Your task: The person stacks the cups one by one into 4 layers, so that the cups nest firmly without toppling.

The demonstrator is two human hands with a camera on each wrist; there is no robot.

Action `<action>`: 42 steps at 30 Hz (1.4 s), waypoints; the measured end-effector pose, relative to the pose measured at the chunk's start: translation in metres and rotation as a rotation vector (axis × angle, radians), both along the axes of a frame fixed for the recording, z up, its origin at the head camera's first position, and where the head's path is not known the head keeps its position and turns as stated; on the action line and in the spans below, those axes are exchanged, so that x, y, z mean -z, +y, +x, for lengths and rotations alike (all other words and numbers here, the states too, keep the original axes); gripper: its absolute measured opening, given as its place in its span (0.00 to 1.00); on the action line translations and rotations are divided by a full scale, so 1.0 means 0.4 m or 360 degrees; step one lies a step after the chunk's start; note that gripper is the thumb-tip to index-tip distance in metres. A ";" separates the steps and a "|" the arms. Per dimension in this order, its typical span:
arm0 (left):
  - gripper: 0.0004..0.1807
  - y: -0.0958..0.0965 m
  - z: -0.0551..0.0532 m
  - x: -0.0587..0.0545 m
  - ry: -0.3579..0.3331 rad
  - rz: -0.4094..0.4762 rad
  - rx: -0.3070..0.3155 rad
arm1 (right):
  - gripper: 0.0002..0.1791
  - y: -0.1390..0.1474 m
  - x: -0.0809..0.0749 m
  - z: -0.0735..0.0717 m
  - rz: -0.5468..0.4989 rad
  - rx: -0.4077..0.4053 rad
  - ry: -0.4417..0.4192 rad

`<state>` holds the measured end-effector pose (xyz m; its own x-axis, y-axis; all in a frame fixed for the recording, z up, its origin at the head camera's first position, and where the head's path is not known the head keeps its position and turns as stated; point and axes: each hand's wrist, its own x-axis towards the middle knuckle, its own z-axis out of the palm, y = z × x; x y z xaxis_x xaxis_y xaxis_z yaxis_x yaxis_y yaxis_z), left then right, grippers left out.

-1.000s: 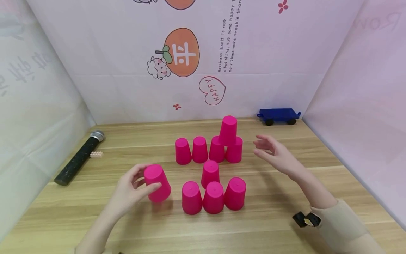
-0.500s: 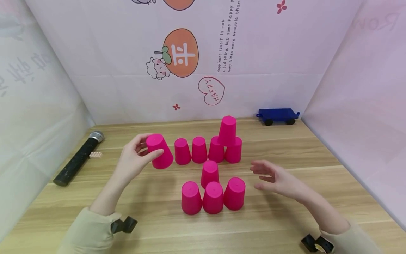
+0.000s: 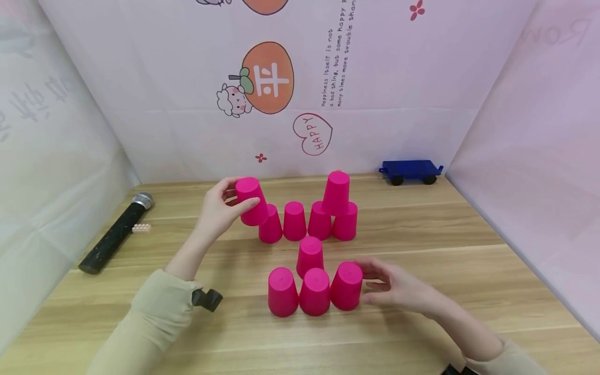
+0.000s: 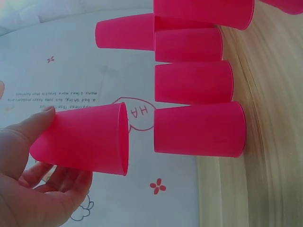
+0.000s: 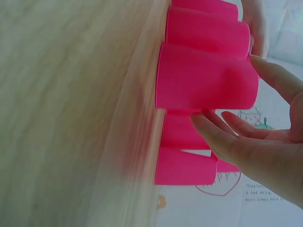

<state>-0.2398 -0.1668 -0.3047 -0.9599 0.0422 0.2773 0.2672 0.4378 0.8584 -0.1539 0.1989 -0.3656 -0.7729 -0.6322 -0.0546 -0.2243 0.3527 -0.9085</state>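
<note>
Raised over the left end of the back row, my left hand (image 3: 219, 207) grips an upside-down pink cup (image 3: 250, 202) between thumb and fingers. The left wrist view shows this cup (image 4: 83, 137) with its rim apart from the back-row cup (image 4: 199, 128). My right hand (image 3: 398, 286) is at the right-hand cup of the front row (image 3: 347, 286), fingers behind it and thumb on the near side. In the right wrist view that cup (image 5: 206, 78) stands between thumb and fingers, which are spread; firm contact cannot be made out.
Several upside-down cups form the back row, with one cup (image 3: 336, 194) on top at its right. Another cup (image 3: 310, 256) stands between the rows. A microphone (image 3: 114, 234) and small pale block (image 3: 141, 228) lie left; a blue toy wagon (image 3: 410, 171) stands back right.
My left hand has carried its cup away from me, up and rightward to above the back row's left end. My right hand has come down to the front row's right-hand cup.
</note>
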 end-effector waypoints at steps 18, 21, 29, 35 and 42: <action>0.30 0.090 -0.100 0.039 0.0012 0.0040 0.0127 | 0.33 -0.041 -0.007 -0.013 0.0046 0.0060 0.0085; 0.30 0.095 -0.107 0.043 0.0008 0.0033 0.0128 | 0.32 -0.047 -0.005 -0.015 0.0045 0.0060 0.0082; 0.30 0.102 -0.111 0.043 -0.0028 0.0034 0.0138 | 0.29 -0.049 -0.008 -0.016 0.0083 0.0059 0.0139; 0.29 0.104 -0.117 0.041 -0.0034 0.0023 0.0144 | 0.28 -0.049 -0.012 -0.016 0.0107 0.0070 0.0147; 0.30 0.104 -0.116 0.041 -0.0045 0.0020 0.0153 | 0.29 -0.050 -0.010 -0.015 0.0080 0.0087 0.0142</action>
